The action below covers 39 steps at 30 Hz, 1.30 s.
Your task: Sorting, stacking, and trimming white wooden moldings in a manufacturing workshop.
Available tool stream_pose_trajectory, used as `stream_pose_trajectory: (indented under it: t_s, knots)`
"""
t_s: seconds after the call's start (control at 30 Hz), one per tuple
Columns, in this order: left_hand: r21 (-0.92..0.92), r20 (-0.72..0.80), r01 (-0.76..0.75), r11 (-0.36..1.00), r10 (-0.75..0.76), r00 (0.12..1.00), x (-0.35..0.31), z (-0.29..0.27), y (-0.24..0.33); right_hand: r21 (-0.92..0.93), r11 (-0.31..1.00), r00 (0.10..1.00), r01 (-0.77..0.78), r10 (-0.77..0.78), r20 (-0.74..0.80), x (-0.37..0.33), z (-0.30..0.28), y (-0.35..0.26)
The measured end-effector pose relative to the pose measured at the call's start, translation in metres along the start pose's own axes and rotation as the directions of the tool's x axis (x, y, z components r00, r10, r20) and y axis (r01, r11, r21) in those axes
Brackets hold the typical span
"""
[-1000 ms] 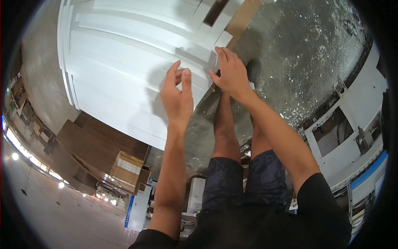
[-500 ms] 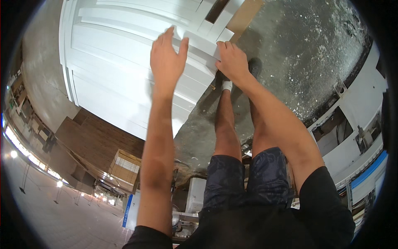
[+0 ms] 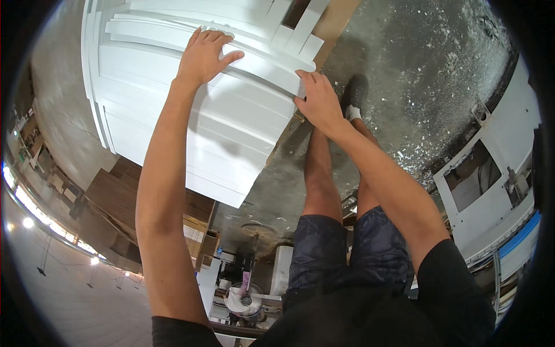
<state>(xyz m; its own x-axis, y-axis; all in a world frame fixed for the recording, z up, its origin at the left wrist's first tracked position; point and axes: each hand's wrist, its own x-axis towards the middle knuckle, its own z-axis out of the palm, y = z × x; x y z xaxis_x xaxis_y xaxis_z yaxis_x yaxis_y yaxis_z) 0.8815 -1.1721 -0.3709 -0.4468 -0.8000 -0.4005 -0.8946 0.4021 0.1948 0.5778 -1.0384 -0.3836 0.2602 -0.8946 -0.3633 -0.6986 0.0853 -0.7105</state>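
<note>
The pale label point(image 3: 193, 233) on a box point(image 3: 195, 247) is too small to read. Arms outstretched, the left hand point(image 3: 203, 56) spreads at a stacked white board's point(image 3: 265, 65) far edge, grip unclear; the right hand's point(image 3: 320, 103) fingers clasp its right end.

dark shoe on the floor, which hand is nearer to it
Right. The right hand, at the end of a white board, is just left of the dark shoe in the picture; the left hand is much farther left.
</note>
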Motion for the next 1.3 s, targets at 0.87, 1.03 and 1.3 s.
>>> stream_pose_trajectory:
  t_s: [0.87, 1.03, 1.3]
  knots:
    - [0.162, 0.578, -0.032, 0.986, -0.068, 0.813, 0.029, -0.047, -0.030, -0.001, 0.996, 0.977, 0.092, -0.090, 0.196, 0.016, -0.013, 0.013]
    - [0.096, 0.653, 0.172, 0.980, -0.193, 0.732, 0.041, -0.052, -0.012, 0.100, 0.994, 0.988, 0.051, -0.065, 0.139, -0.002, 0.003, 0.033]
    - [0.145, 0.425, -0.011, 0.989, -0.052, 0.904, 0.000, -0.027, -0.013, 0.779, 0.041, 0.691, -0.626, 0.492, 0.529, -0.020, 0.019, -0.003]
